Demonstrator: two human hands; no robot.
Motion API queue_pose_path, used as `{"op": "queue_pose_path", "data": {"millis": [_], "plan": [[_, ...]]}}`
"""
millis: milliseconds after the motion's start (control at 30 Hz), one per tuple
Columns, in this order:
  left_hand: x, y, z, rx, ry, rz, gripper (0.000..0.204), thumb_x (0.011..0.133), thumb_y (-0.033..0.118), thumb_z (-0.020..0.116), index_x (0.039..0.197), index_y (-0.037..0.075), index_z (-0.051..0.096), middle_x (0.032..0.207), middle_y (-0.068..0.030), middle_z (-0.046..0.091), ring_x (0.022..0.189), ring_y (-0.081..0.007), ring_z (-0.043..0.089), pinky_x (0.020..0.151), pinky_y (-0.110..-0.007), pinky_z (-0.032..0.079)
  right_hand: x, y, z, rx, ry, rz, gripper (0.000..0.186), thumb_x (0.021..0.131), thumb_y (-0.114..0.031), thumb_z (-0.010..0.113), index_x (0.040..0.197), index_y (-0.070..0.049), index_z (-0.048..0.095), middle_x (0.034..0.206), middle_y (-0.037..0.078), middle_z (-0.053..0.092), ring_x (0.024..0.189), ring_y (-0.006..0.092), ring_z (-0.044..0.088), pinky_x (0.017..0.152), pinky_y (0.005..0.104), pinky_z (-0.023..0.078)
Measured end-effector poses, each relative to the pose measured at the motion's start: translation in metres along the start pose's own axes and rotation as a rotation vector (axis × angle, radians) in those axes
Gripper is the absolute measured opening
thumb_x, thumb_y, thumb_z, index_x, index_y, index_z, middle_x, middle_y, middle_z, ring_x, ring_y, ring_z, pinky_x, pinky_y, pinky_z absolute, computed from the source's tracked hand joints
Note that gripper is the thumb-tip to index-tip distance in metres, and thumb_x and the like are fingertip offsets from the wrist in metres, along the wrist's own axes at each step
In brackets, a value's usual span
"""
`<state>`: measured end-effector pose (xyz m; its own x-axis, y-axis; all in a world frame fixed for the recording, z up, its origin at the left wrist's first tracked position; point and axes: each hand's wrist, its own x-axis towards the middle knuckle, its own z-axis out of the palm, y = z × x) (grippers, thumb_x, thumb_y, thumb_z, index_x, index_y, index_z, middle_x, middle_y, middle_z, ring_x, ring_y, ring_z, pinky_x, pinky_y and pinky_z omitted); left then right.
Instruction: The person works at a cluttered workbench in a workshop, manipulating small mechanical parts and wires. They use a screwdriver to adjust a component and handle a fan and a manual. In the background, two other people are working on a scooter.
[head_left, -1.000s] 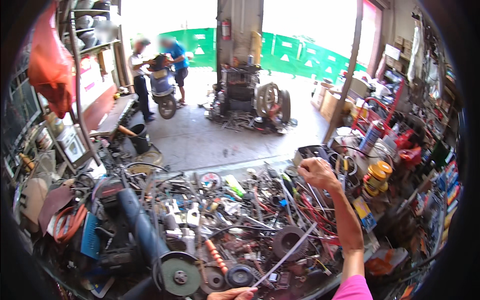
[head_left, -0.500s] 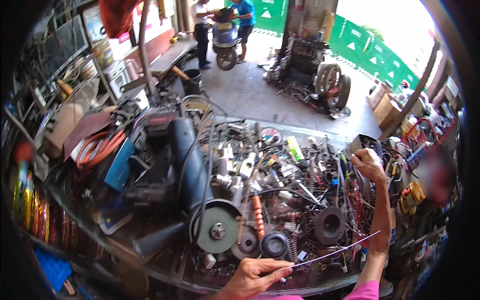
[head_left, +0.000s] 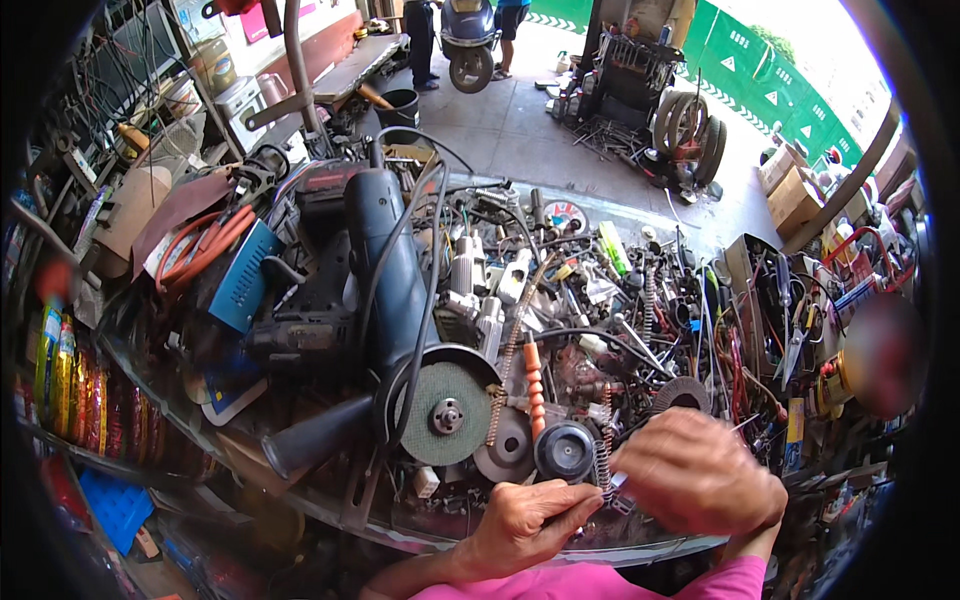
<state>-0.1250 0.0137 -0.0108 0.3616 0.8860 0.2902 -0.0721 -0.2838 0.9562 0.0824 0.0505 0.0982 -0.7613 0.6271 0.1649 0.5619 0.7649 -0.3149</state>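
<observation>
From where I stand, both hands are together at the near side of the worktop (head_left: 665, 550), and I'd judge the step to be close fingertip handling, the left steadying while the right works beside it. The left hand (head_left: 530, 520) sits near 6 o'clock, thumb and forefinger meeting; whether that grip has anything in it I can't tell against the clutter. The right hand (head_left: 695, 470), toward 5 o'clock, is curled and badly blurred, so its grip I can't read either. To my eye, the next move calls for a steady left hand and light, well-aimed right fingers, clear of the loose metal.

Nearest the left fingertips, at their 12 o'clock, stands a slim coil spring (head_left: 604, 455), coppery, its coils evenly spaced; I can't say whether skin touches it. Just beside it, at 1 o'clock from the left hand, lies a black disc-shaped part (head_left: 565, 452), perhaps a horn, with a raised rim and a pale centre. An angle grinder (head_left: 385, 265) lies off at 10 to 11 o'clock, its greenish wheel facing up.
</observation>
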Motion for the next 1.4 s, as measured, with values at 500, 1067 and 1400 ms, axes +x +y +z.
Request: {"op": "queue_pose_path", "data": {"millis": [500,1067,1400], "plan": [[-0.047,0.064,-0.111,1.257,0.712,0.261,0.032,0.076,0.007,0.082,0.105,-0.001,0.072,0.097,-0.0114,0.066,0.087,-0.0298,0.061,0.076,-0.041,0.050,-0.074,0.112,-0.029,-0.582,0.397,0.488,0.008,0.069,0.006,0.066,0.074,0.001,0.067,0.100,0.013,0.068,0.107,0.0322,0.062,0.101,0.0477,0.045],[-0.067,-0.002,-0.110,1.270,0.615,-0.042,0.016,0.074,0.003,0.076,0.089,0.002,0.070,0.080,-0.0109,0.060,0.074,-0.0318,0.059,0.064,-0.042,0.049,0.007,0.012,0.012,-0.316,0.277,0.152,0.027,0.066,0.001,0.068,0.093,0.002,0.068,0.099,0.017,0.067,0.099,0.0357,0.065,0.084,0.0479,0.055],[-0.098,0.027,-0.102,0.957,0.838,-0.021,0.006,0.071,0.001,0.066,0.071,0.002,0.060,0.068,-0.0059,0.053,0.056,-0.0201,0.050,0.050,-0.032,0.038,0.093,-0.070,0.137,-0.400,0.056,-0.681,0.025,0.075,-0.021,0.063,0.084,0.002,0.066,0.084,0.010,0.060,0.066,0.0123,0.053,0.052,0.0253,0.034]]}}
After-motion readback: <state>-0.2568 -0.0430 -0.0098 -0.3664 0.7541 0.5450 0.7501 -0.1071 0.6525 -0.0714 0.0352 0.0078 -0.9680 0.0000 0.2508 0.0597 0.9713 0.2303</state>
